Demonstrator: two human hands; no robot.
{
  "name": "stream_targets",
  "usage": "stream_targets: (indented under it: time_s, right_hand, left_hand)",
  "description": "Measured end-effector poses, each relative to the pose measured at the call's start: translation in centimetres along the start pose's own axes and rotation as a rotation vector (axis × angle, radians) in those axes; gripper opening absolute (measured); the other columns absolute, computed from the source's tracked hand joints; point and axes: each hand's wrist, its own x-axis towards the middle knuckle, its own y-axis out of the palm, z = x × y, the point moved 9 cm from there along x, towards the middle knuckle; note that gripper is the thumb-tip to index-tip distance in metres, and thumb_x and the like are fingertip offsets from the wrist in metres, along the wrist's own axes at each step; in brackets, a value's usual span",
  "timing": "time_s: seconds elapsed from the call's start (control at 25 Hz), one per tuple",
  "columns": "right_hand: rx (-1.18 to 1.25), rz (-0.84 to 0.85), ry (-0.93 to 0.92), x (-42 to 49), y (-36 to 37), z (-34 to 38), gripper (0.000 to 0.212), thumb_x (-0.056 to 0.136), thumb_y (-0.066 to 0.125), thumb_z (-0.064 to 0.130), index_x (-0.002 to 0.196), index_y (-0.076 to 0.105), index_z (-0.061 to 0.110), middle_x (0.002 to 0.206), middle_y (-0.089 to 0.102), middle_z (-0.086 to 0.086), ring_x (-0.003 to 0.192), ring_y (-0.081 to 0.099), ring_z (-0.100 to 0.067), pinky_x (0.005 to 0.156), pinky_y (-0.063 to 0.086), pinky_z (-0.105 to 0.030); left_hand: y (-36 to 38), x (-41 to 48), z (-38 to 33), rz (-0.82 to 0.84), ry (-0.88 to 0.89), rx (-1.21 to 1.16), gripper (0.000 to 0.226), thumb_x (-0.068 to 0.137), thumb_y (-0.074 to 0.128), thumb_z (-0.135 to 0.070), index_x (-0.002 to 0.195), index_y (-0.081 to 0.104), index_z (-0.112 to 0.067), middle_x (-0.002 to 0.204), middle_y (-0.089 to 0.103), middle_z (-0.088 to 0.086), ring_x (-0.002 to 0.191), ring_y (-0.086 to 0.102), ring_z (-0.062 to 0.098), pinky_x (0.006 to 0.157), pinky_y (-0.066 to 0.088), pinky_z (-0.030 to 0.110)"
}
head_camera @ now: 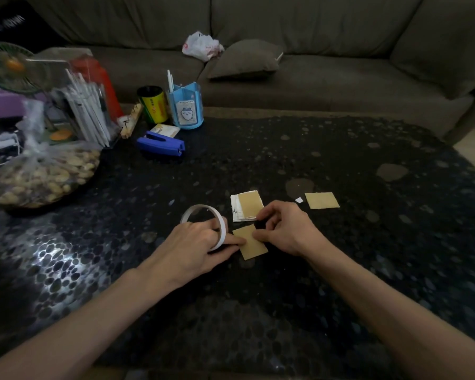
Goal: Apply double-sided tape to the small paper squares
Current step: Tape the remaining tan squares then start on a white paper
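Observation:
A tan paper square (254,245) lies on the dark pebble-patterned table (340,165) between my hands. My left hand (195,245) has fingers hooked through the white tape roll (203,215), and its index finger presses the square's left edge. My right hand (283,229) has curled fingers pinching at the square's top edge; what it pinches is too small to tell. Just behind lies a small stack of paper squares (247,205), tan on top of white. Another tan square (322,200) lies apart to the right, with a tiny white scrap (299,199) beside it.
At the back left stand a blue stapler (161,144), a blue pen holder (185,106), a yellow-black can (152,104), a clear box of pens (85,108) and a bag of nuts (41,174). A small fan (8,67) and a sofa (313,64) lie behind.

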Motion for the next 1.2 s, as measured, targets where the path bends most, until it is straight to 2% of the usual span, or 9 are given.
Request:
stream_targets:
  time_s: [0.16,0.28,0.4,0.52,0.64,0.8,0.92,1.08,1.2]
  right_hand:
    - [-0.037,0.017,-0.047,-0.3,0.2,0.3,0.022,0.091,0.081,0.020,0.107,0.068,0.028,0.088,0.068,0.005,0.074,0.063,-0.005,0.069,0.050,-0.019]
    - [-0.066,0.024,-0.065,-0.3,0.2,0.4,0.020,0.092,0.079,0.020,0.107,0.069,0.028,0.090,0.067,0.005,0.075,0.061,-0.005,0.069,0.049,-0.018]
    - [-0.056,-0.030,-0.096,-0.1,-0.5,0.6,0.022,0.095,0.076,0.022,0.113,0.067,0.030,0.101,0.066,0.008,0.084,0.062,-0.002,0.075,0.055,-0.020]
    - [-0.375,-0.279,-0.333,-0.4,-1.9,2.0,0.038,0.096,0.073,0.032,0.132,0.063,0.032,0.126,0.057,0.009,0.109,0.056,-0.004,0.096,0.054,-0.027]
    - [-0.589,-0.322,-0.477,-0.4,-1.2,2.8,0.040,0.097,0.070,0.037,0.137,0.067,0.027,0.146,0.049,0.000,0.135,0.044,-0.019,0.110,0.047,-0.038]
    - [-0.694,-0.386,-0.589,-0.5,-1.1,3.3,0.019,0.095,0.074,0.025,0.112,0.080,0.018,0.125,0.067,-0.005,0.118,0.057,-0.024,0.096,0.054,-0.041]
    - [-0.609,-0.393,-0.583,-0.6,-1.3,3.2,0.025,0.096,0.072,0.028,0.118,0.077,0.017,0.124,0.066,-0.005,0.116,0.058,-0.021,0.095,0.055,-0.041]
    - [-0.591,-0.385,-0.487,0.1,-1.3,2.7,0.041,0.098,0.068,0.036,0.137,0.067,0.023,0.150,0.051,-0.004,0.142,0.040,-0.023,0.113,0.044,-0.044]
    - [-0.612,-0.361,-0.464,0.2,-0.9,2.9,0.029,0.099,0.069,0.036,0.124,0.076,0.023,0.150,0.054,-0.002,0.147,0.034,-0.024,0.116,0.038,-0.046]
  left_hand:
    - [-0.2,0.4,1.4,-0.090,-0.218,-0.207,0.022,0.087,0.067,-0.061,0.100,0.076,-0.046,0.084,0.062,-0.018,0.081,0.059,-0.001,0.063,0.046,0.022]
    - [0.0,0.8,1.5,-0.104,-0.297,-0.185,0.029,0.077,0.077,-0.066,0.087,0.071,-0.039,0.073,0.061,-0.010,0.070,0.059,0.003,0.055,0.041,0.020]
    - [0.2,1.0,1.9,-0.050,-0.324,-0.210,0.035,0.073,0.079,-0.067,0.090,0.069,-0.039,0.076,0.061,-0.008,0.070,0.060,0.006,0.057,0.041,0.022]
    - [0.4,1.1,2.1,0.005,-0.343,-0.235,0.035,0.073,0.080,-0.064,0.096,0.070,-0.039,0.083,0.062,-0.011,0.073,0.060,0.005,0.062,0.043,0.022]
    - [0.3,1.1,2.1,0.016,-0.366,-0.237,0.036,0.072,0.081,-0.064,0.099,0.072,-0.041,0.086,0.063,-0.013,0.071,0.060,0.003,0.064,0.046,0.023]
    - [0.1,1.1,2.2,0.030,-0.376,-0.233,0.036,0.072,0.082,-0.062,0.099,0.073,-0.040,0.089,0.063,-0.013,0.069,0.060,0.003,0.065,0.051,0.026]
    - [0.3,1.1,2.2,0.063,-0.383,-0.255,0.035,0.073,0.083,-0.060,0.100,0.072,-0.041,0.091,0.063,-0.013,0.069,0.061,0.006,0.065,0.052,0.027]
    - [0.4,1.0,2.1,0.082,-0.395,-0.283,0.034,0.073,0.084,-0.059,0.099,0.070,-0.042,0.092,0.063,-0.012,0.070,0.062,0.008,0.068,0.055,0.032]
    - [0.4,1.0,2.1,0.083,-0.391,-0.290,0.032,0.073,0.084,-0.058,0.097,0.068,-0.044,0.091,0.063,-0.012,0.070,0.062,0.008,0.066,0.054,0.030]
